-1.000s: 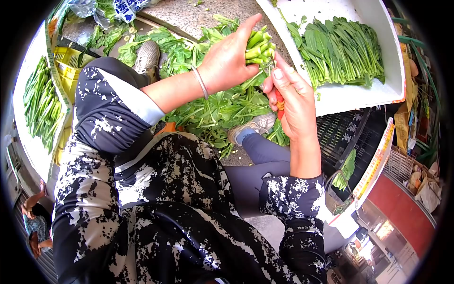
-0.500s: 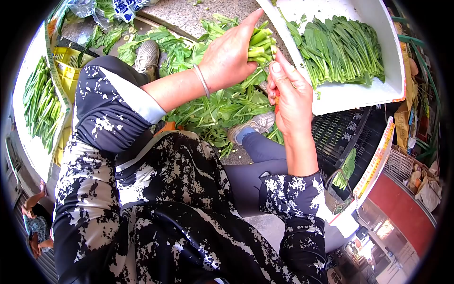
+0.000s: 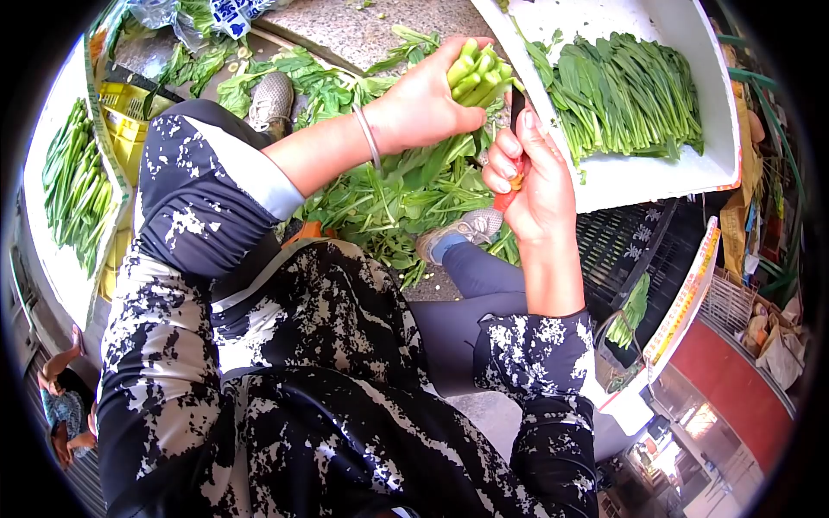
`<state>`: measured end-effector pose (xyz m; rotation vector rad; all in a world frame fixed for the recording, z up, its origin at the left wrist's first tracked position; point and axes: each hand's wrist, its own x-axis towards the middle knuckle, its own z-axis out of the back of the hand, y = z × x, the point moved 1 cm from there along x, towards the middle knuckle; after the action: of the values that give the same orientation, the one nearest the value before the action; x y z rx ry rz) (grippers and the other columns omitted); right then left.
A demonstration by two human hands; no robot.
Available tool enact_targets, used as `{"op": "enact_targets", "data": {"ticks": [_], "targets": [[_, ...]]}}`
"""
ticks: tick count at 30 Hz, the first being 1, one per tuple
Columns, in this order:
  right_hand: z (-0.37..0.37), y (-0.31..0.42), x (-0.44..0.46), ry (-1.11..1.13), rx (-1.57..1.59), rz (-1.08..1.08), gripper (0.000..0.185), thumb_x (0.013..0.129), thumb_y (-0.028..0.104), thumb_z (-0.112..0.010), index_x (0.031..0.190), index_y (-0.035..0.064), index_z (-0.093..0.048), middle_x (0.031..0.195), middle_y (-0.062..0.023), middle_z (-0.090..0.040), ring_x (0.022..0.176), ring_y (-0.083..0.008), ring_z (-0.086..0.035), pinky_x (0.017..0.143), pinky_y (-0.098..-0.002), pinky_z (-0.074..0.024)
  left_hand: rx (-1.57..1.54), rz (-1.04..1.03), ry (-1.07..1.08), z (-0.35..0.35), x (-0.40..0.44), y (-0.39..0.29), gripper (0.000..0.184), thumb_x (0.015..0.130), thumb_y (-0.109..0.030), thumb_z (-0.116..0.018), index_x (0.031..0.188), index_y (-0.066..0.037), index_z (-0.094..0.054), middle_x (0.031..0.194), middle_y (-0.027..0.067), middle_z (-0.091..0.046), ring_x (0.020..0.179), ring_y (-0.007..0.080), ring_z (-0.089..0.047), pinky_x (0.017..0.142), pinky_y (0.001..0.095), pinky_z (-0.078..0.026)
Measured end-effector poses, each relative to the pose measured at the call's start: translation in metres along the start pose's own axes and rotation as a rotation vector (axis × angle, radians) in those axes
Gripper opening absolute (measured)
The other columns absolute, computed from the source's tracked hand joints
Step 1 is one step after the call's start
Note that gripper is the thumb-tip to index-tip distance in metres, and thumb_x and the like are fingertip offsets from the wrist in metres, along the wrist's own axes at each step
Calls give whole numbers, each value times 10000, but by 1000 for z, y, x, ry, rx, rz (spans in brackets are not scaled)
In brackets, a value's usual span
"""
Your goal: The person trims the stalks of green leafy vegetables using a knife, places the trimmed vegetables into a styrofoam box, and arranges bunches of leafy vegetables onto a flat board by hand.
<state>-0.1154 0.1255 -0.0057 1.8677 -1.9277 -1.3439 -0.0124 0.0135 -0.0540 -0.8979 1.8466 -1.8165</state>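
Note:
A bunch of green leafy stalks (image 3: 477, 76) is gripped in my left hand (image 3: 423, 104), its cut ends pointing up and right. My right hand (image 3: 537, 177) is wrapped round the red-orange handle of a small knife (image 3: 517, 110), whose dark blade points up beside the stalk ends, a little apart from them. Loose green leaves (image 3: 389, 203) lie on the ground below my hands. To the right, a white foam box (image 3: 622, 183) holds a neat row of greens (image 3: 622, 95).
Another white box (image 3: 69, 281) with green stalks (image 3: 78, 190) stands at the left beside a yellow crate (image 3: 125, 129). A black crate (image 3: 617, 242) sits under the foam box. My shoes are among the leaves. A person (image 3: 67, 406) is at the far left edge.
My left hand has turned, showing more of the stalk ends. My right hand has drawn away slightly, and the knife blade now shows between the hands.

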Motion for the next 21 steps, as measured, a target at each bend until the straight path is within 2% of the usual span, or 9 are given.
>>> {"op": "enact_targets", "data": {"ticks": [6, 8, 12, 14, 15, 16, 18, 20, 21], "targets": [[-5, 6, -5, -92, -59, 46, 321, 916, 207, -487, 1222, 109, -484, 652, 6, -427, 509, -71, -380, 422, -184, -314, -478, 199, 139, 5, 2, -8, 616, 736, 22, -629, 1293, -52, -376, 1049, 24, -562, 970, 117, -533, 883, 254, -410], [-2, 14, -7, 29, -63, 86, 324, 918, 199, -481, 1228, 105, -481, 641, -5, -423, 501, -78, -376, 421, -187, -314, -705, 426, 159, 10, 3, -7, 547, 751, -21, -643, 1255, -37, -432, 1036, 23, -567, 950, 115, -544, 862, 254, -426], [14, 45, -28, 404, -118, 43, 364, 916, 174, -464, 1258, 49, -445, 608, -8, -370, 479, -86, -309, 412, -190, -246, -695, 442, 129, 16, 7, -6, 531, 768, -56, -650, 1256, -46, -438, 965, 14, -568, 883, 108, -555, 801, 265, -459], [32, 64, -38, 453, -267, 90, 375, 905, 184, -484, 1254, 47, -456, 594, -8, -367, 479, -90, -307, 417, -189, -246, -632, 396, 121, 15, 7, -7, 543, 763, -49, -653, 1260, -44, -434, 946, 7, -561, 865, 111, -550, 788, 268, -458], [36, 69, -44, 273, -389, 100, 376, 896, 171, -500, 1248, 43, -470, 595, -8, -390, 486, -80, -319, 429, -193, -258, -505, 337, 96, 13, 6, -10, 548, 761, -42, -652, 1262, -42, -430, 954, 8, -558, 870, 112, -546, 790, 268, -455], [40, 76, -43, -13, -743, 58, 367, 883, 164, -529, 1228, 43, -501, 630, -2, -446, 519, -70, -371, 467, -189, -309, -379, 279, 72, 12, 5, -12, 553, 759, -34, -651, 1264, -40, -427, 962, 9, -556, 874, 113, -542, 793, 269, -451], [49, 64, -28, -306, -1282, -6, 366, 871, 160, -553, 1215, 38, -516, 671, 19, -486, 573, -52, -422, 519, -179, -352, -333, 278, 79, 10, 4, -4, 559, 758, -27, -648, 1267, -39, -419, 1001, 17, -549, 899, 113, -532, 797, 268, -445], [25, 47, -26, -275, -1039, 167, 380, 865, 183, -577, 1218, 53, -519, 710, 35, -522, 614, -39, -443, 561, -188, -389, -284, 261, 69, 7, 4, 5, 567, 757, -24, -646, 1271, -38, -408, 1045, 36, -544, 937, 118, -527, 816, 262, -441], [10, 36, -24, -233, -1016, 277, 379, 877, 184, -559, 1231, 61, -508, 690, 45, -485, 595, -27, -406, 533, -168, -344, -287, 263, 73, 5, 4, 5, 567, 757, -24, -646, 1271, -38, -408, 1045, 36, -544, 937, 118, -527, 816, 262, -441]]}}
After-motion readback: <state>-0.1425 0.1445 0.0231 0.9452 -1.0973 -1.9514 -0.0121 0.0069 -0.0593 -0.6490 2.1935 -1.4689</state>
